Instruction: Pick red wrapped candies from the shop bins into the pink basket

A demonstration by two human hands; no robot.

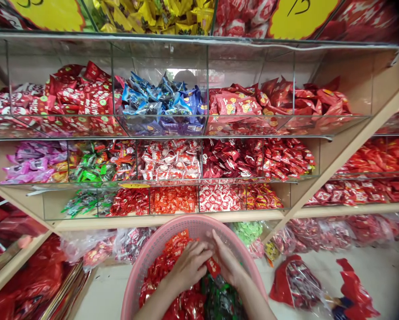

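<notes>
Both hands are inside a round pink plastic basket (131, 278). Red wrapped candies (152, 280) fill its left and middle, and dark green wrapped candies (222, 298) lie at the right. My left hand (192, 261) is over the red candies, its fingers curled inward; what they hold is hidden. My right hand (226, 258) faces it from the right with its fingers stretched out. A single red candy packet (213, 268) shows between the hands, against the right palm and near the left fingertips. Orange-red packets (177, 240) lie just beyond my left hand.
Wooden shelves with clear dividers hold blue candies (159, 100), white-and-red candies (169, 160) and pink-purple candies (33, 162). Yellow price tags (302, 18) hang above. Bagged candies (296, 284) lie on the floor at right. Red bags (29, 280) and flattened cardboard (64, 291) stand at left.
</notes>
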